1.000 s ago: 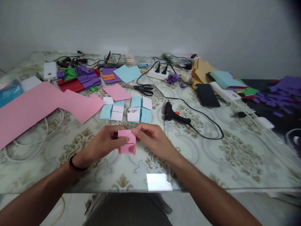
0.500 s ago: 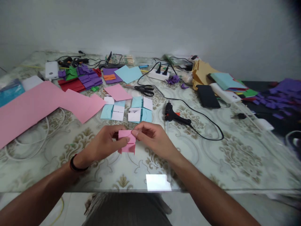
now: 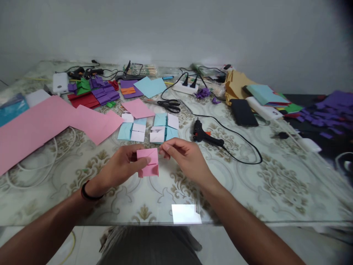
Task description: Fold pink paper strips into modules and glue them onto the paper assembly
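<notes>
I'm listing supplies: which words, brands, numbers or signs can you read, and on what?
None readable.
Stick packet: greenish marks, too blurred.
White device on the right: one mark, too small.
Folded pink paper: no writing visible.

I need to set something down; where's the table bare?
Bare tablecloth: right of the right forearm, in front of the glue gun and its cord, and between the folded pink paper and the near edge. Crowded: the back, around the scissors, and the left, under the large pink sheet.
</notes>
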